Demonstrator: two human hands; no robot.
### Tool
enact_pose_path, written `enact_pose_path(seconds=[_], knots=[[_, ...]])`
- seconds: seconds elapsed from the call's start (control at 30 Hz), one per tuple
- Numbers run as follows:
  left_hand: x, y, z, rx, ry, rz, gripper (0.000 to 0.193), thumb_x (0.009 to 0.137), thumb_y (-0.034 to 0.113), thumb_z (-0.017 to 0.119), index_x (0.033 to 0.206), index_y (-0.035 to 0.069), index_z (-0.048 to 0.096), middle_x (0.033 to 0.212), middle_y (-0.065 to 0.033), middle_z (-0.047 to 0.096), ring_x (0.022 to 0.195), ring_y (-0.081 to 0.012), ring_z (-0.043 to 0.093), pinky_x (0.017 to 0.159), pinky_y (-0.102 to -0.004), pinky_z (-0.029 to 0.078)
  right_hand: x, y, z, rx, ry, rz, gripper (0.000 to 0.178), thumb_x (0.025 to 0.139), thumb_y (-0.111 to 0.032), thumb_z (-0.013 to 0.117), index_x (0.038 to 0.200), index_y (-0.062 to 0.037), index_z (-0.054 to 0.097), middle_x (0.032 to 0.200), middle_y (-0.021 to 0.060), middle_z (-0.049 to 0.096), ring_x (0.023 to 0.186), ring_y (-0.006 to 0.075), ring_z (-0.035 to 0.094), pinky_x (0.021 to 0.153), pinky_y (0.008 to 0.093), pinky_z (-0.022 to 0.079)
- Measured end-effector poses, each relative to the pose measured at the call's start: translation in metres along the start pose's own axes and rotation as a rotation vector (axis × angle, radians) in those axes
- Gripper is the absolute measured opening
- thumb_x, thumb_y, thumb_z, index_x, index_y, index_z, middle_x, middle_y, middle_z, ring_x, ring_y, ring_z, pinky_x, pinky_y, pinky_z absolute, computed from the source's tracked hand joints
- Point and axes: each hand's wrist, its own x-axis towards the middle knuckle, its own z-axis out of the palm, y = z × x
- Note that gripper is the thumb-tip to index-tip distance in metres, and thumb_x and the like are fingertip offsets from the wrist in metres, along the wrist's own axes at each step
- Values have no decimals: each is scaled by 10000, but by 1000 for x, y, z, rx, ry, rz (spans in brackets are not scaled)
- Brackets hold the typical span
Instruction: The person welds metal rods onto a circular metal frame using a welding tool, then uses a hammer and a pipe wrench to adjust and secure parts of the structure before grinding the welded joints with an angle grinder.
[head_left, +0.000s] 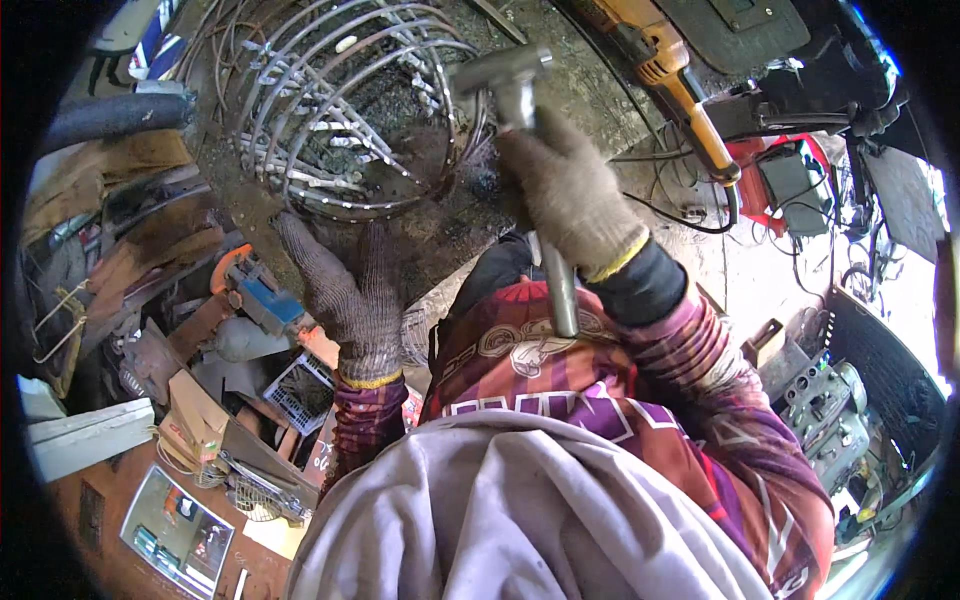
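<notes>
A cage of curved metal rings [290, 170], joined by pale, flaking crosspieces, lies on the dark, dirty work surface [225, 180] at the top of the head view. My right hand [575, 190], in a grey-beige knit glove with a yellow cuff, is closed round the metal shaft of a hammer [562, 300]. Its head is raised beside the right rim of the cage, and the shaft end points back toward my body. My left hand [350, 310], gloved the same way, is at the cage's near rim with fingers stretched and apart. Its fingertips are partly in shadow.
A yellow-orange power tool [670, 75] with a cable lies at the far right. Cluttered at left are a blue and orange tool [255, 290], a small plastic basket [300, 390] and wood pieces. A bin [885, 370] with metal parts stands at right.
</notes>
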Motion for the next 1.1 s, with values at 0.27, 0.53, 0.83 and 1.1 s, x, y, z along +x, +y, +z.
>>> enact_pose_path(seconds=[0.27, 0.53, 0.83, 1.1], knots=[[0, 3, -9, 226, -58, 45, 934, 956, 271, 734, 1581, -131, 168, 1653, -306, 230, 1540, -388, 247, 1260, -465, 185, -2, -10, -26, 581, 485, 189, 272, 1015, -249, 598, 1157, -18, 609, 840, 79, 648, 718, 177, 641, 659, 337, 527], [0, 4, -7, 227, -62, 2, 918, 959, 251, 728, 1586, -120, 170, 1644, -307, 256, 1541, -381, 249, 1258, -464, 183, 1, -10, -19, 346, 190, 225, 246, 1033, -266, 603, 1123, -37, 605, 748, 9, 573, 537, 107, 590, 449, 256, 493], [4, 6, -5, 136, -71, 49, 943, 950, 236, 731, 1594, -114, 138, 1659, -290, 229, 1538, -379, 252, 1256, -452, 196, 18, 12, -7, -161, 388, -127, 220, 1027, -221, 585, 1135, -35, 633, 853, 136, 644, 776, 264, 655, 722, 370, 548], [-1, -5, -4, 129, -48, 25, 927, 955, 269, 736, 1592, -104, 175, 1647, -283, 267, 1520, -369, 291, 1246, -442, 225, -2, -28, -46, 287, 340, 251, 346, 993, -327, 632, 1164, -26, 646, 812, 41, 644, 725, 128, 631, 668, 305, 510]])
